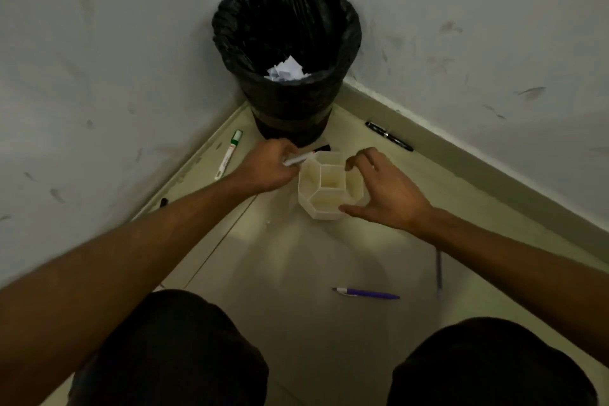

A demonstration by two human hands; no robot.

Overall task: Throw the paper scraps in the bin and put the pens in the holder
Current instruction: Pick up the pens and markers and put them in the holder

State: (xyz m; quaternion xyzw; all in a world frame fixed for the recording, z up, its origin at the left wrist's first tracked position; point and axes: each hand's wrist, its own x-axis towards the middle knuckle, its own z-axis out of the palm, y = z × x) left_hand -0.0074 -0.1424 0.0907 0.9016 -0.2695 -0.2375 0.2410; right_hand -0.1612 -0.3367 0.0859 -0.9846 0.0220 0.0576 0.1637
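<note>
A black-lined bin (pixel 342 43) stands in the corner with white paper scraps (pixel 287 71) at its bottom. In front of it sits a white holder (pixel 324 208) with several compartments. My left hand (pixel 268 168) grips a white marker with a black cap (pixel 308 156), held level at the holder's far-left rim. Thumb and fingers of my right hand (pixel 382 191) clasp the holder's right side. On the floor lie a green-capped marker (pixel 228 155), a black pen (pixel 389 136), a purple pen (pixel 367 293) and a thin grey pen (pixel 439 270).
Two scuffed walls meet behind the bin and close in the tiled floor on both sides. A small dark object (pixel 163 202) lies by the left wall. My knees (pixel 171 346) fill the bottom of the view.
</note>
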